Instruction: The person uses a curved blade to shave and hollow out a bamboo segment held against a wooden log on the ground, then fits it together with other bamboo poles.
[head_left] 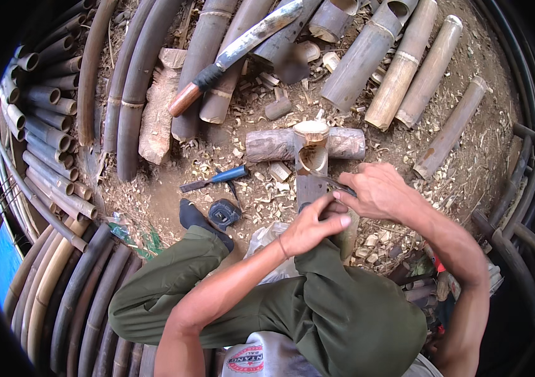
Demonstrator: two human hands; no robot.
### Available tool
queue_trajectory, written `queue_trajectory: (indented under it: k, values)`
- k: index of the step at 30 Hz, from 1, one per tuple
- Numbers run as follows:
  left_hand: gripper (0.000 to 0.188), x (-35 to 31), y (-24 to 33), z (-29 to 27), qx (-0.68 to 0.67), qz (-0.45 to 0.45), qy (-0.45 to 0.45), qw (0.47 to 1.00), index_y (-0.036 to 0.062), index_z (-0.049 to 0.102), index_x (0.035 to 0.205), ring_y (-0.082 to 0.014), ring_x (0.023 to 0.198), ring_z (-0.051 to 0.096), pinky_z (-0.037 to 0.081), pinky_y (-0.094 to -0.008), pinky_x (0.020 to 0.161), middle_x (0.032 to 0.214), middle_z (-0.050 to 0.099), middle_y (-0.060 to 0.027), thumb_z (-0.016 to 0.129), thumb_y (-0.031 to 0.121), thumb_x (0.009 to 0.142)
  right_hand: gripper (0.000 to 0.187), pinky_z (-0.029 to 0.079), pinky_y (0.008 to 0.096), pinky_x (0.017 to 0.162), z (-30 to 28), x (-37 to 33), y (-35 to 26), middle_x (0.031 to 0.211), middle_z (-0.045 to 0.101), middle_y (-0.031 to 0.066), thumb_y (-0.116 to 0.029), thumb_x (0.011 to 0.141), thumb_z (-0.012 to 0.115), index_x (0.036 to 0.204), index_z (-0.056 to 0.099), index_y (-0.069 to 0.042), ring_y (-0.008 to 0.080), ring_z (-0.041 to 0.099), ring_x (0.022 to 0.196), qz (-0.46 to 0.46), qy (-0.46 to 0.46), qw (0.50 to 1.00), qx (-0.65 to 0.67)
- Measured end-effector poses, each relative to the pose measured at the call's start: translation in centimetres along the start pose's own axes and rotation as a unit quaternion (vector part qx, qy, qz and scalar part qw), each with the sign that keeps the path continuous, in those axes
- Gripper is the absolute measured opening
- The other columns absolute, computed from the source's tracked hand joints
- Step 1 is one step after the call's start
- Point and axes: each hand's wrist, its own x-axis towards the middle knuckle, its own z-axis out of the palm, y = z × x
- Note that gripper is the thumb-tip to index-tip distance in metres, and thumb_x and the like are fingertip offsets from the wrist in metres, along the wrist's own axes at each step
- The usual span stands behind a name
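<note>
In front of me a bamboo tube [311, 188] points away, with an oval opening cut near its far end. That end is propped across a short log [269, 146]. My right hand [374, 188] is closed around a small knife; its thin blade [329, 181] reaches over the tube just below the opening. The knife's handle is mostly hidden in the fist. Right beside it, my left hand [310, 227] is bent over the tube's near part, thumb stretched to the right and fingers curled by the right fingers. The tube's near end lies by my leg.
A large knife [236, 53] with a wooden handle lies across bamboo poles at the back. A blue-handled chisel [228, 174] and a tape measure [223, 213] lie left of the tube. Cut bamboo pieces [402, 63] are at the far right, stacked poles [50, 141] left. Shavings litter the ground.
</note>
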Motion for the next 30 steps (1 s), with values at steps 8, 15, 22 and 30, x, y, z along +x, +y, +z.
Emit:
queue_trajectory:
  k: [8,15,22,30]
  values:
    - [0.066,-5.9,-0.7,-2.4,0.367,0.031,0.161,0.916,-0.0012,0.05,0.131,-0.035,0.107,0.063,0.048,-0.041,0.095,0.115,0.061,-0.0223,0.072,0.018,0.071,0.029,0.054,0.0366,0.072,7.9,0.9,-6.8,0.082,0.072,0.0142,-0.022,0.101,0.049,0.098,0.059,0.005,0.023,0.069,0.076,0.183,0.165,0.748,0.616]
    - [0.033,-5.1,4.5,-9.4,0.449,-0.028,0.263,0.854,0.0053,0.071,0.092,-0.0333,0.076,0.071,0.056,-0.0405,0.07,0.078,0.07,-0.0182,0.078,0.029,0.07,0.043,0.058,0.0329,0.049,6.8,8.2,-8.6,0.077,0.07,0.0208,-0.025,0.103,0.041,0.092,0.06,0.012,0.0244,0.068,0.053,0.189,0.067,0.612,0.765]
    - [0.031,-2.1,16.2,-8.3,0.733,0.048,0.096,0.671,0.0058,0.066,0.087,-0.0336,0.071,0.068,0.055,-0.0425,0.065,0.079,0.068,-0.0142,0.078,0.024,0.065,0.035,0.062,0.0342,0.058,5.5,7.0,-8.2,0.108,0.068,0.0253,-0.025,0.103,0.046,0.109,0.054,0.008,0.0272,0.072,0.067,0.061,0.162,0.304,0.937]
    - [0.036,-5.8,8.1,-8.9,0.477,-0.08,0.222,0.846,0.0064,0.073,0.1,-0.0364,0.078,0.07,0.055,-0.0436,0.069,0.085,0.071,-0.02,0.077,0.029,0.072,0.042,0.059,0.0323,0.052,5.4,7.7,-9.1,0.091,0.068,0.0239,-0.026,0.105,0.041,0.103,0.059,0.012,0.0247,0.069,0.06,0.152,0.038,0.558,0.815]
